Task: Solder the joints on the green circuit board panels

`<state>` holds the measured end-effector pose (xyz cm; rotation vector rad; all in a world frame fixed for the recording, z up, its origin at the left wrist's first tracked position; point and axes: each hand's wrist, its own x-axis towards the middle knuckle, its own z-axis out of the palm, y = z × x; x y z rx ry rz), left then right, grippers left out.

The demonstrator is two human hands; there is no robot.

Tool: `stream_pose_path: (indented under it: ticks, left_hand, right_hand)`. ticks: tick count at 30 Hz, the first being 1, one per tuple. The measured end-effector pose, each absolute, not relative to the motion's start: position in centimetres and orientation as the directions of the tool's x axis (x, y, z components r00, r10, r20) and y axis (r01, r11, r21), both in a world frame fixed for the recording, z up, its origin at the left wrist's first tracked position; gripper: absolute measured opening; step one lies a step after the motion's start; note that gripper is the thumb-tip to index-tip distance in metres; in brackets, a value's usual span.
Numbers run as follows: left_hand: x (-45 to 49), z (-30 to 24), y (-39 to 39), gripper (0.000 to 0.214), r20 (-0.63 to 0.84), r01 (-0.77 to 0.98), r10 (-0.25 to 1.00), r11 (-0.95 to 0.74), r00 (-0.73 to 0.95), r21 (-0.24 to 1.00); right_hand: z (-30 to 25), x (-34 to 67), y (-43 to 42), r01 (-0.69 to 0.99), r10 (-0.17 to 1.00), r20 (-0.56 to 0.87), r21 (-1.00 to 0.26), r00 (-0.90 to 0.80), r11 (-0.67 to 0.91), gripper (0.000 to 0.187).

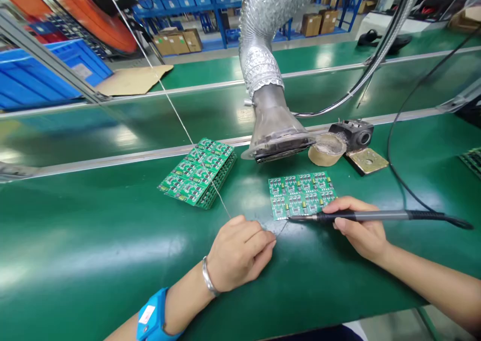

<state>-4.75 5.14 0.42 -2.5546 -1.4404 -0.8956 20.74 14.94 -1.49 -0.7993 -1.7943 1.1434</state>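
A person's left hand (240, 253) rests on a green worktop (93, 240), fingers curled in and pinched on a thin solder wire (180, 120). The wire runs down from the upper left of the frame, crosses over a stack of circuit boards (199, 173) and enters the hand near the knuckles. A short end pokes out past the fingertips towards the board in front.

The right hand (358, 230) grips a soldering iron (376, 215) like a pen, thumb and forefinger closed round its dark grey barrel. The iron lies nearly level, and its black cable trails off to the right. Its tip meets the lower left edge of a circuit board panel (300, 193), just beside the free end of the wire.

The panel lies flat on the worktop between the two hands and slightly beyond them. It is a green rectangle divided into a grid of small identical units with pale markings.

Behind it, the mouth of a ribbed silver extraction hood (276, 130) hangs just above the surface, with a roll of tape (326, 150) at its right. A blue wrist strap (154, 316) and a metal bangle (208, 278) circle the left forearm.
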Motion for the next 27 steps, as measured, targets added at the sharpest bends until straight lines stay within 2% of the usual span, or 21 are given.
stream_pose_path:
  ticks: [16, 21, 27]
  left_hand:
    - [-4.8, 0.4, 5.3, 0.006, 0.483, 0.819, 0.786, -0.533, 0.386, 0.212]
    - [-4.7, 0.3, 5.7, 0.007, 0.492, 0.821, 0.773, -0.541, 0.401, 0.182]
    - [-4.4, 0.4, 5.7, 0.008, 0.5, 0.824, 0.768, -0.541, 0.4, 0.171]
  right_hand:
    - [-0.6, 20.3, 15.0, 0.218, 0.811, 0.337, -0.849, -0.479, 0.482, 0.011]
    - [-0.5, 20.3, 14.9, 0.213, 0.805, 0.349, -0.844, -0.48, 0.492, 0.011]
    - [-0.8, 20.6, 14.8, 0.156, 0.846, 0.324, -0.894, -0.422, 0.42, 0.011]
